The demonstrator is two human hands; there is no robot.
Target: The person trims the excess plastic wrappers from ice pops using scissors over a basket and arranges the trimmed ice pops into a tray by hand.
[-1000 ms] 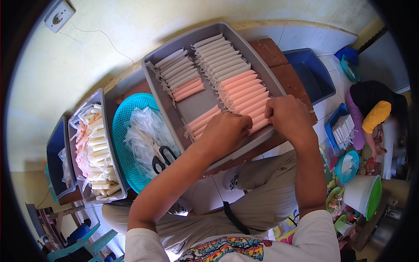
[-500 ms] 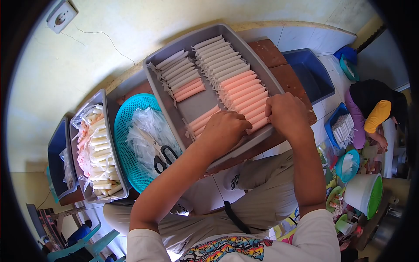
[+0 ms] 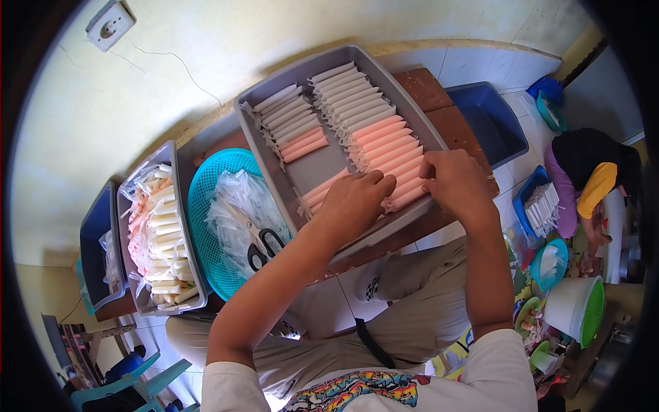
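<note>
A grey tray [image 3: 278,180] holds rows of slim filled plastic tubes that look like ice pops, white ones [image 3: 357,99] toward the far side and pink ones [image 3: 384,145] nearer me. At the near end of the right-hand row, my left hand [image 3: 360,199] has its fingers curled at the left end of a pink ice pop [image 3: 410,197]. My right hand [image 3: 456,180] pinches at that tube's other end, by the tray's near right corner. The fingertips partly cover the tube's ends. More pink tubes [image 3: 322,189] lie left of my left hand, partly behind it.
Left of the tray, a turquoise basket [image 3: 206,182] contains clear plastic bags [image 3: 237,199] and black-handled scissors [image 3: 264,246]. Beyond it stands a grey bin [image 3: 195,278] of filled tubes. A blue tub [image 3: 487,123] lies to the right; another person [image 3: 583,165] is at far right.
The whole view has shifted slightly. My right fingers have loosened and moved a little at the tube's end; my left hand stays almost in place. The tubes look the same.
</note>
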